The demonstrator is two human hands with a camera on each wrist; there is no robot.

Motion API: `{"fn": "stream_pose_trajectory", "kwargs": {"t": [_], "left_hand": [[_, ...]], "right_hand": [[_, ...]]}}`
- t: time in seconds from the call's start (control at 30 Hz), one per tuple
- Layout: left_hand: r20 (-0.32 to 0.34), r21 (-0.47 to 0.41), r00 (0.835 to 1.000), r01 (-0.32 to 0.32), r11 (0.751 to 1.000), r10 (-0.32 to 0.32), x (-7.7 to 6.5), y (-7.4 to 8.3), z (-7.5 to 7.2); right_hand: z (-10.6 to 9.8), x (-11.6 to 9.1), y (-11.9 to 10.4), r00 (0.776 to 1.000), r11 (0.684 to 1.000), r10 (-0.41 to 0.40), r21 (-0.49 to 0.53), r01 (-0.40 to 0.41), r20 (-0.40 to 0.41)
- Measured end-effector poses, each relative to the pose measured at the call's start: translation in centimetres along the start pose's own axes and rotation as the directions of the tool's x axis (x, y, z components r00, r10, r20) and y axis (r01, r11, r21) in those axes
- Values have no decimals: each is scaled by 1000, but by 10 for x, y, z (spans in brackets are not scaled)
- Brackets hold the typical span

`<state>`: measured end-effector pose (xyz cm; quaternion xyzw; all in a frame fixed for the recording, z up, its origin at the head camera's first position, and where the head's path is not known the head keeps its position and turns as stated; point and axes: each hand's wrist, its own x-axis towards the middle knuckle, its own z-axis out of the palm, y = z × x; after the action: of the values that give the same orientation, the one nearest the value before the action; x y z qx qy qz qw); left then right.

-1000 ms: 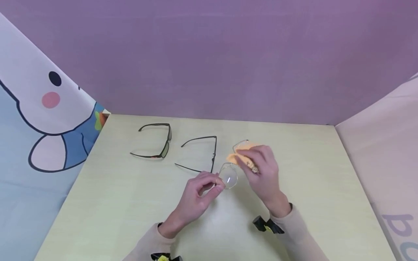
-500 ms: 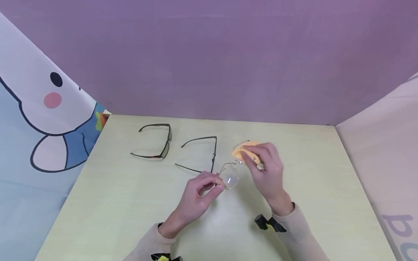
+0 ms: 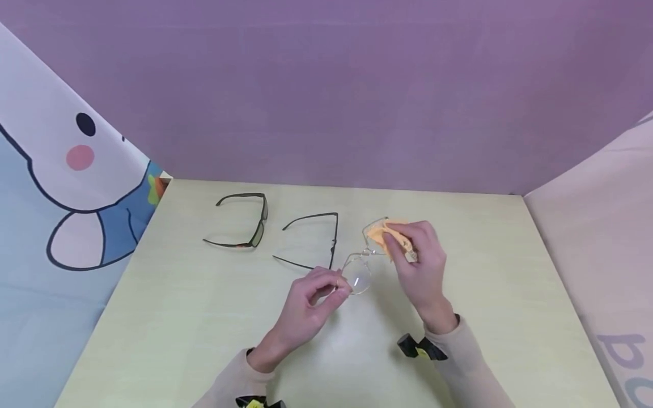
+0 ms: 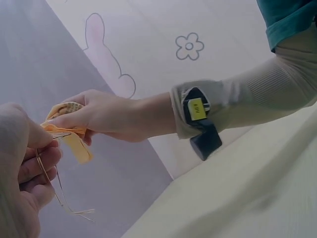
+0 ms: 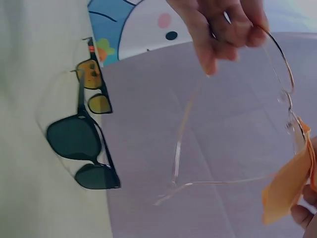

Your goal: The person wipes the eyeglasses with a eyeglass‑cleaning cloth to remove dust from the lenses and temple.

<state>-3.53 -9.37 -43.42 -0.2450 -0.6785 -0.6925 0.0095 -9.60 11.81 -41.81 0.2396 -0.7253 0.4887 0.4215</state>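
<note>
Thin gold-rimmed glasses (image 3: pixel 359 276) with round clear lenses are held up over the table. My left hand (image 3: pixel 309 309) pinches them at the outer edge of the nearer lens. A folded orange cleaning cloth (image 3: pixel 384 233) is between the fingers of my right hand (image 3: pixel 422 269), pressed around the farther lens. The cloth and fingers hide most of that lens. In the right wrist view the cloth (image 5: pixel 290 186) hangs over the rim, and one glasses temple (image 5: pixel 181 144) reaches out below my left hand (image 5: pixel 225 29).
Black-framed glasses with tinted lenses (image 3: pixel 259 232) lie unfolded at the table's left. Dark thin-framed glasses (image 3: pixel 334 241) lie unfolded between them and the held pair, close to my left hand. A purple partition (image 3: pixel 336 102) stands behind the table (image 3: pixel 490 283).
My right hand and the cloth have shifted right and slightly away along the farther lens, uncovering the bridge of the glasses. The left hand stays in place.
</note>
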Motion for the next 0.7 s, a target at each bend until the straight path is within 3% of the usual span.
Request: {"fn": "stream_pose_trajectory", "kwargs": {"t": [0.2, 0.27, 0.4, 0.47, 0.7], "left_hand": [[-7, -4, 999, 38, 999, -38, -1, -2, 0], [-6, -6, 999, 39, 999, -39, -1, -2, 0], [-3, -8, 1000, 30, 1000, -31, -1, -1, 0], [-2, -6, 1000, 24, 1000, -24, -2, 0, 0], [-15, 1, 1000, 13, 1000, -13, -2, 0, -2]], "right_hand": [[5, -11, -1, 987, 988, -151, 38, 149, 53], [4, -8, 0, 991, 991, -131, 40, 130, 36], [-2, -1, 3, 1000, 999, -1, 42, 2, -31], [-3, -1, 3, 999, 998, 27, 52, -25, -35], [5, -14, -4, 993, 992, -105, 74, 101, 55]]}}
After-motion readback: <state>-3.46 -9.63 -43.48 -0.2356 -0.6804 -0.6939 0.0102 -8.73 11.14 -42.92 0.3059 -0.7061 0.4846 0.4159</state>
